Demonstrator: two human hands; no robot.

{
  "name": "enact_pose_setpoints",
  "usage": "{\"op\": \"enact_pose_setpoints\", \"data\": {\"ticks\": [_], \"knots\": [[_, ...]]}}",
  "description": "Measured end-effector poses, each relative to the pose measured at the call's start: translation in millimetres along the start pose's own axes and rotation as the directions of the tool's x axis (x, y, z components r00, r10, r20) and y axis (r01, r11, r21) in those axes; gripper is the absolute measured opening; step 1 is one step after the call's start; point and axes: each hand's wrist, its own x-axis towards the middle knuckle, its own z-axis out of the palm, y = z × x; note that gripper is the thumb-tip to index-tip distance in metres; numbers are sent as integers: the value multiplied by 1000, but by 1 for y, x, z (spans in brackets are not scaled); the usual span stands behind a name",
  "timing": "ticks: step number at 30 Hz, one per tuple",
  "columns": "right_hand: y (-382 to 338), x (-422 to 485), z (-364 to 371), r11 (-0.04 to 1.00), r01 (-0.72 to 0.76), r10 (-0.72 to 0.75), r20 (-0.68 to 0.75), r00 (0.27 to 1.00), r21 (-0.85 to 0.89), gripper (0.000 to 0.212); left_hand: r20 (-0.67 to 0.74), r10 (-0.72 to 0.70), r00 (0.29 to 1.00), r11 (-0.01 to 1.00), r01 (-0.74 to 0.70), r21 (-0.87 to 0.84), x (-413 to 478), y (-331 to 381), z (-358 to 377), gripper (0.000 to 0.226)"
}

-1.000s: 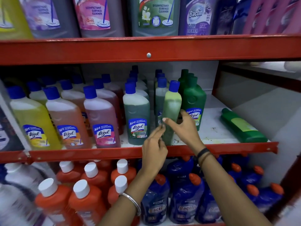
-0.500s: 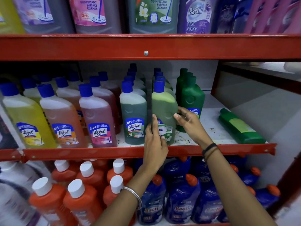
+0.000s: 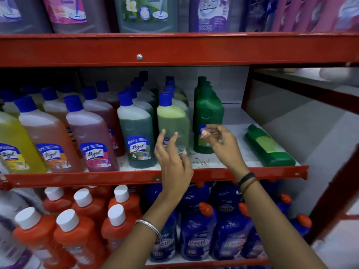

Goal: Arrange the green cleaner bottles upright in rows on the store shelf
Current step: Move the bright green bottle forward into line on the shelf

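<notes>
A light green bottle with a blue cap (image 3: 172, 121) stands upright at the front of its row on the middle shelf (image 3: 213, 162). My left hand (image 3: 172, 158) is just in front of it, fingers spread, holding nothing. To its right a row of dark green bottles (image 3: 208, 117) stands upright. My right hand (image 3: 221, 144) hovers before the front one's label, fingers loosely apart and empty. Another dark green bottle (image 3: 269, 147) lies on its side at the shelf's right end.
Rows of yellow, orange and pink bottles (image 3: 91, 136) and a grey-green row (image 3: 137, 133) fill the shelf's left. Red shelf rails (image 3: 174, 49) run above and below. Orange (image 3: 77, 235) and blue bottles (image 3: 198, 230) crowd the lower shelf. A red upright post (image 3: 245, 90) bounds the right.
The light green bottle was turned label-forward and set upright in its row. Both hands have let go of it and drawn back slightly, the right one shifting toward the dark green bottle.
</notes>
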Motion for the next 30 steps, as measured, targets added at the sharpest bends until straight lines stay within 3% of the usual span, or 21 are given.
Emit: {"op": "enact_pose_setpoints", "data": {"ticks": [2, 5, 8, 10, 12, 14, 16, 20, 23, 27, 30], "knots": [[13, 3, -31, 997, -16, 11, -76, 997, -71, 23, 48, 93, 995, 995, -90, -46, 3, 24, 19, 40], [41, 11, -87, 934, -88, 5, -234, 972, -347, 21, 274, 128, 953, 992, -119, -47, 7, 55, 66, 34], [63, 14, -128, 818, -240, 61, -337, 940, -523, 23, 560, -107, 821, 990, 139, -16, 5, 66, 121, 35], [81, 19, -149, 743, -362, 205, -323, 924, -563, 25, 655, -260, 709, 948, 317, 32, 5, 77, 152, 36], [95, 25, -164, 683, -466, 408, -236, 882, -563, 37, 704, -341, 623, 913, 399, 88, 8, 92, 175, 43], [99, 31, -169, 702, -525, 538, -126, 834, -481, 44, 739, -400, 542, 874, 468, 131, 11, 100, 190, 51], [104, 33, -173, 754, -550, 564, -74, 822, -360, 38, 747, -431, 506, 850, 506, 148, 10, 104, 201, 59], [121, 39, -175, 816, -546, 542, -76, 837, -188, 26, 724, -409, 555, 853, 515, 87, 5, 102, 208, 66], [125, 38, -173, 849, -527, 524, -72, 849, -32, 53, 667, -379, 642, 868, 495, 17, 3, 102, 201, 69], [105, 24, -165, 900, -395, 395, 36, 918, 187, 35, 596, -311, 740, 915, 404, -23, 8, 98, 176, 94], [88, 18, -154, 941, -272, 262, 75, 962, 199, 39, 580, -252, 775, 947, 322, -18, 17, 90, 145, 85]]}}
